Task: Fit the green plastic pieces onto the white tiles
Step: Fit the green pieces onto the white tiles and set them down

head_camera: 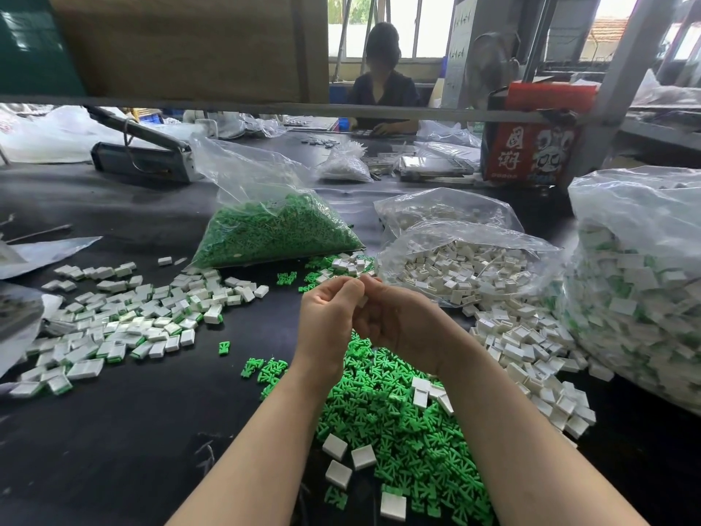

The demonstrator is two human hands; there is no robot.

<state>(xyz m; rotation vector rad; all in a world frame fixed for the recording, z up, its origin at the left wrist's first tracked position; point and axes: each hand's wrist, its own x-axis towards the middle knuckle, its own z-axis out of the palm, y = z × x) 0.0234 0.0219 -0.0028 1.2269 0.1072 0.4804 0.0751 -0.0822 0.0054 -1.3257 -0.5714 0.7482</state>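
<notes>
Item, held: one white tile (363,300), only a sliver showing between the two hands, raised above the counter (132,430) near the middle of the view. Its facing and long axis cannot be told; it is mostly hidden.

Left hand (328,320): fingers curled inward, tips meeting the right hand's at the tile.
Right hand (402,320): fingers curled likewise, pinching the same tile from the other side.

Loose green plastic pieces (398,423): a heap lying flat on the counter under and between the forearms, pointing every way, with no common axis. A few white tiles lie scattered on top.

Fitted tiles (125,324): a spread to the left, white with green edges showing, lying flat at mixed angles.

Unfitted white tiles (531,347): a drift to the right, spilling from an open clear bag of white tiles (466,267).

Bag of green pieces (277,229): clear plastic, far side of the hands, slumped on the counter.

Large clear bag (641,290): far right, packed with white-and-green tiles.

Surface: black, matt counter.

Room: workshop; a grey metal rail (265,108) crosses overhead, a red printed carton (531,149) stands beyond it, windows behind. A second person (383,85) sits at the far side.
</notes>
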